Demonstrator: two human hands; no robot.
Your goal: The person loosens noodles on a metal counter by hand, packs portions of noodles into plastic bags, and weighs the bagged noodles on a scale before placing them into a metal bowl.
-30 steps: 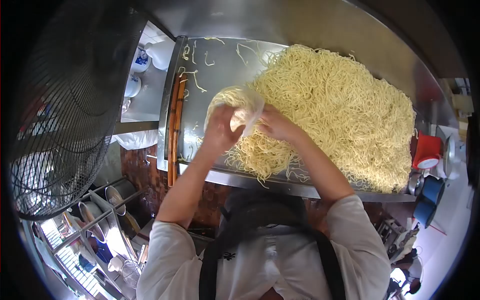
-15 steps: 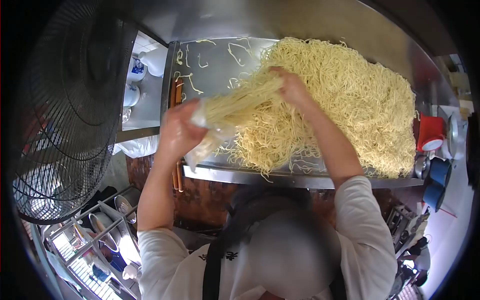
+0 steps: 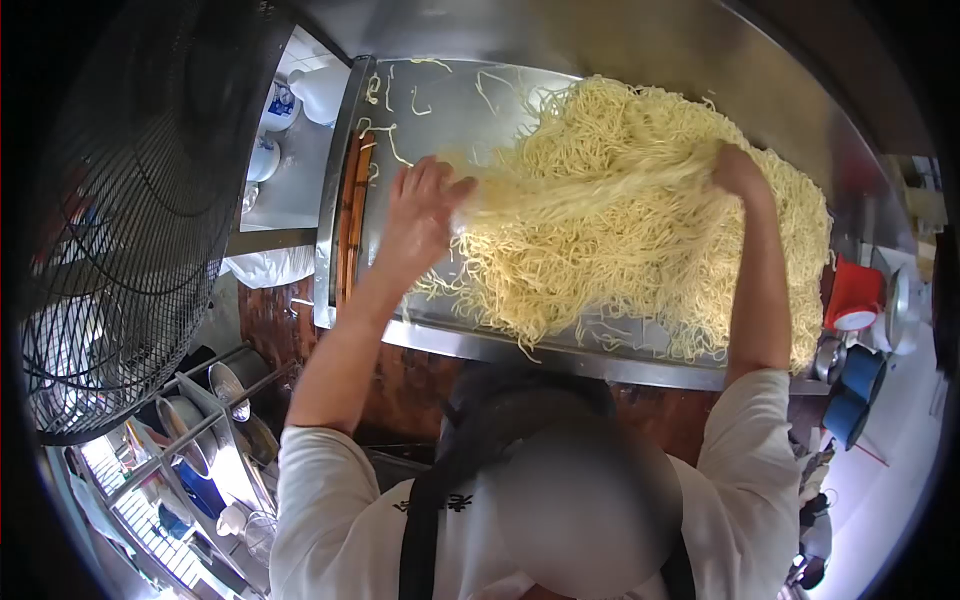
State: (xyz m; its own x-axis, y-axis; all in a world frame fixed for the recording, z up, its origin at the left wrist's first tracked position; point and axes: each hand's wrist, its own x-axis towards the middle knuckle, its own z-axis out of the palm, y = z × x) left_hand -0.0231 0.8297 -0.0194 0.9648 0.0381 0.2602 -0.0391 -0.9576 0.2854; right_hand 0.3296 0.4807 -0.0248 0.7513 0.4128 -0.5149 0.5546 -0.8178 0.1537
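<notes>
A big heap of yellow noodles point(image 3: 650, 250) covers most of a steel tray point(image 3: 440, 110). My left hand point(image 3: 415, 215) is at the heap's left edge, fingers partly spread, holding one end of a long bundle of noodles. My right hand point(image 3: 740, 170) is raised over the heap's right part and grips the other end. The bundle point(image 3: 590, 195) is stretched between both hands above the heap. Loose strands point(image 3: 385, 145) lie on the bare left part of the tray.
A large wire fan point(image 3: 130, 200) stands at the left. Wooden sticks point(image 3: 350, 230) lie along the tray's left rim. White jars point(image 3: 270, 145) stand beyond it. A red container point(image 3: 855, 295) and blue cups point(image 3: 860, 385) are at the right. A rack with metal bowls point(image 3: 215, 420) is below left.
My hands have moved apart: the right hand swept right across the heap, drawing the noodle bundle out long. The left hand rose onto the tray. The clear bag it held is no longer seen.
</notes>
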